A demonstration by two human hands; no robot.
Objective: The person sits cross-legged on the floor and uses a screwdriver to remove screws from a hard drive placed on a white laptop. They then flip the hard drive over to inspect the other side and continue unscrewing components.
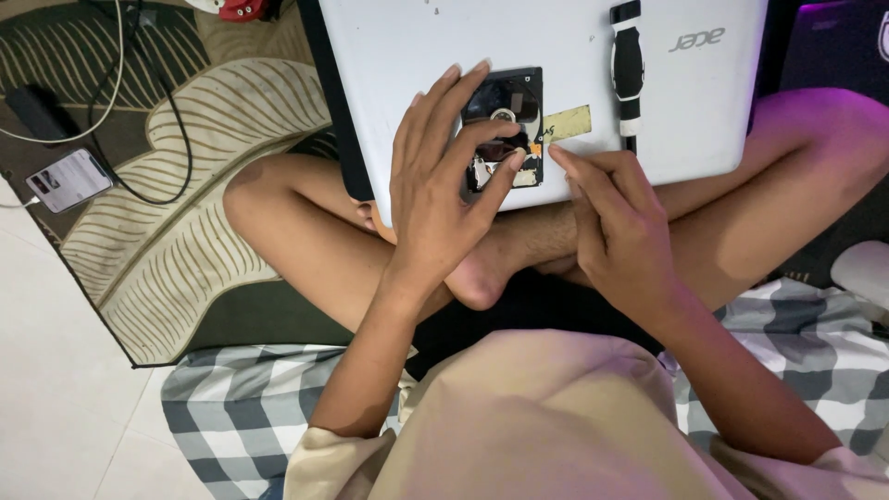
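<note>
Left hand [435, 185] spread open w/ thumb in laptop [519, 56] bay [505, 125] (holding small parts), right hand [620, 222] loosely open, empty.

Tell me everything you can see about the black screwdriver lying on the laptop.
The screwdriver has a thick black handle with pale bands and a thin dark shaft. It lies flat on the white laptop lid, handle away from the person, shaft pointing toward the right hand. It rests right of the small open black component. No hand touches it.
</note>
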